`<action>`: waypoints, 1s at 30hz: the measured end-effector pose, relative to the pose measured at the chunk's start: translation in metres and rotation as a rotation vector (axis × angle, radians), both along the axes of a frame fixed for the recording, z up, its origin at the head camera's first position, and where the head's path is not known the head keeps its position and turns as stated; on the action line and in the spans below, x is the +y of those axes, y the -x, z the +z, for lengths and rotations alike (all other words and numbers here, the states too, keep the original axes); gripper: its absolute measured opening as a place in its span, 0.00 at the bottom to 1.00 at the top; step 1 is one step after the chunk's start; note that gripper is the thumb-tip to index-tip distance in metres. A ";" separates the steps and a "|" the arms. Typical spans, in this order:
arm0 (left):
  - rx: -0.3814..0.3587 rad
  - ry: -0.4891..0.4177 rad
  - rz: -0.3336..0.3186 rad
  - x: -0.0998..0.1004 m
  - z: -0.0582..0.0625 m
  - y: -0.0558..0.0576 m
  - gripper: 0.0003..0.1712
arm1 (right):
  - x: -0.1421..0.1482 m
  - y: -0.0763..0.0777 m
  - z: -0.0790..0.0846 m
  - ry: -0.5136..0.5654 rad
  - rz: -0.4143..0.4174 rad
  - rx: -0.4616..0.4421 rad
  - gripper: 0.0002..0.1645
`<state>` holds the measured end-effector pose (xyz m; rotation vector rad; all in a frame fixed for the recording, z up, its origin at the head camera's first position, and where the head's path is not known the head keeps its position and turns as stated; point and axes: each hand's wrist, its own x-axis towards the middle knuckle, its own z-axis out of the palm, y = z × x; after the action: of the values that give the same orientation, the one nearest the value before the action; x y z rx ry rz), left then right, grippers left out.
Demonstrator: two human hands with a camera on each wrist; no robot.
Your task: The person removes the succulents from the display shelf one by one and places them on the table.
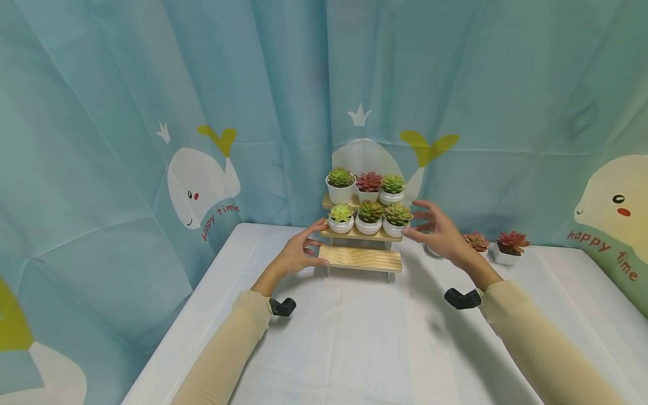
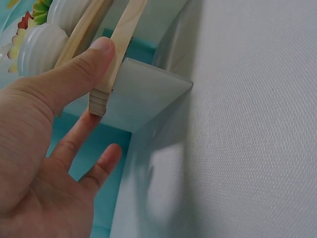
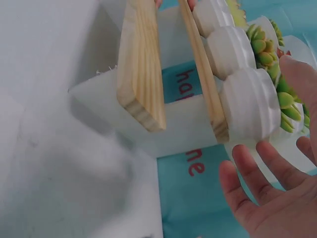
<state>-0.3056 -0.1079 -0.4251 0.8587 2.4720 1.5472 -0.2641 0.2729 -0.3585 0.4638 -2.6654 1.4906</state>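
A three-tier plant stand [image 1: 360, 259] with wooden boards and pale side panels stands on the table. Its lowest board is bare; the middle one carries three succulents in round white pots, among them a yellow-green succulent [image 1: 341, 212] and the right-hand succulent [image 1: 398, 214]. Three more, one a red succulent [image 1: 369, 181], stand on top. My left hand [image 1: 293, 253] holds the stand's left end, thumb on the lowest board [image 2: 116, 54] and a finger against its end. Beside the middle tier's right pot [image 3: 247, 104], my right hand [image 1: 442, 233] has spread fingers; contact is unclear.
On the table right of the stand sit a red succulent [image 1: 512, 243] in a white pot and a pinkish succulent [image 1: 477, 242]. Another white pot [image 1: 434, 251] is partly hidden behind my right hand. A blue curtain [image 1: 283, 112] with whale prints hangs behind the table [image 1: 364, 337].
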 end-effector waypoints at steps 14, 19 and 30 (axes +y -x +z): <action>-0.002 0.001 0.006 0.000 -0.001 0.000 0.53 | -0.012 0.009 -0.018 0.080 -0.076 -0.085 0.54; -0.013 -0.012 -0.001 0.000 -0.001 0.000 0.53 | -0.015 0.011 -0.023 0.117 -0.078 -0.095 0.52; -0.036 -0.035 -0.017 0.003 0.023 -0.018 0.51 | -0.018 0.014 -0.023 0.109 -0.105 -0.123 0.54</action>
<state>-0.2879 -0.1045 -0.4020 0.8467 2.4142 1.5902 -0.2779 0.2551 -0.3812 0.2289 -2.6336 1.6736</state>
